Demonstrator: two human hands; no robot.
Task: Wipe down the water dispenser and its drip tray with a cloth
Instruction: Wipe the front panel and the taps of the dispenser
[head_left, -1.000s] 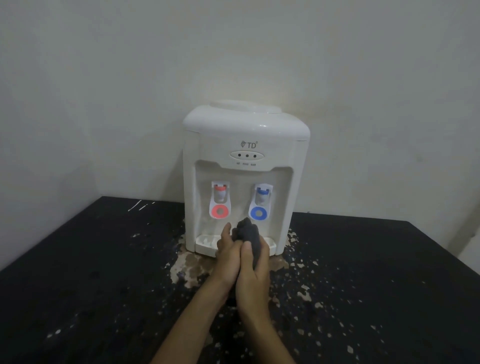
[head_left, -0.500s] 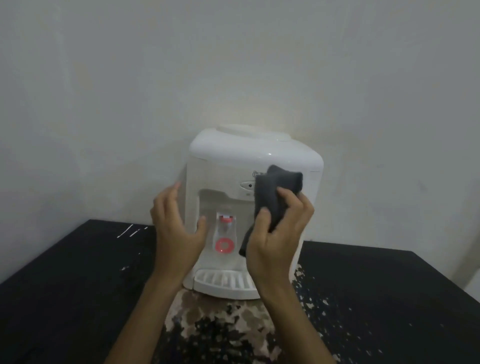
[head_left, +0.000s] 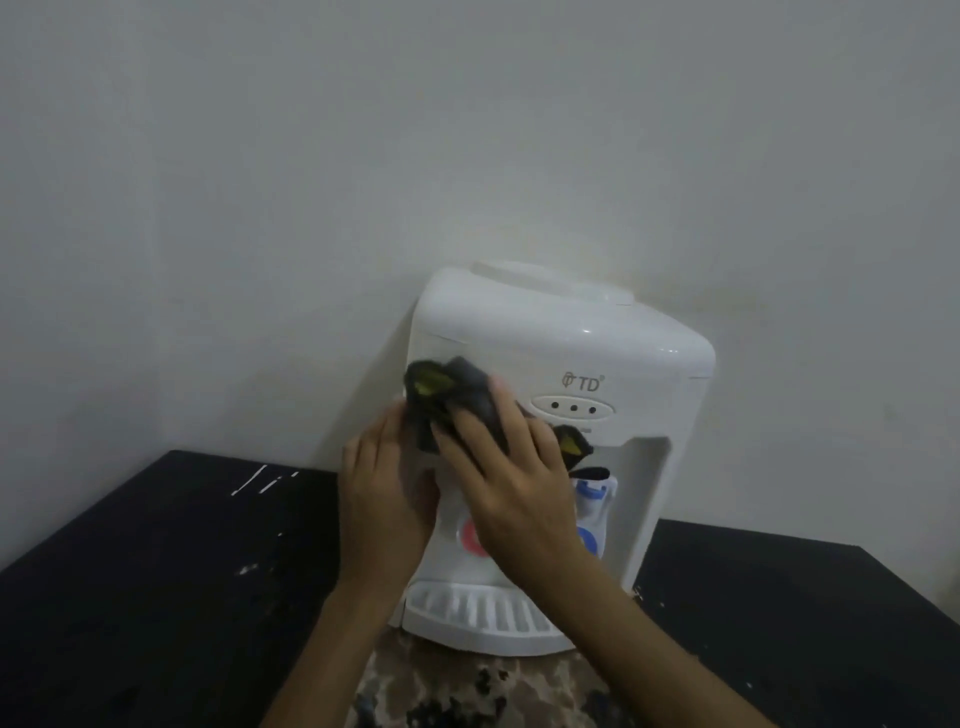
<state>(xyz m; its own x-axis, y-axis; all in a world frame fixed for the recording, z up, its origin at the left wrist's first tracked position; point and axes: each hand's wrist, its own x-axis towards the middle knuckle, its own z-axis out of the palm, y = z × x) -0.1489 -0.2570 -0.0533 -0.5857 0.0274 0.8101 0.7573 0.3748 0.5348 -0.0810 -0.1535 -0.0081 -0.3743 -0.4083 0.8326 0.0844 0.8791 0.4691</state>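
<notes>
One brand mark is legible: the logo (head_left: 583, 383), printed in grey on the white front of the water dispenser (head_left: 613, 338). It is read as "TD", preceded by a stylised emblem and followed by a small raised symbol. It is placed just above the oval panel (head_left: 573, 407) with three dark dots. Print under that panel is too small and blurred to be read.

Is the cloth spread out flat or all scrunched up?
Scrunched up: the cloth lies bunched in dark folds under the right hand, against the water dispenser.
</notes>
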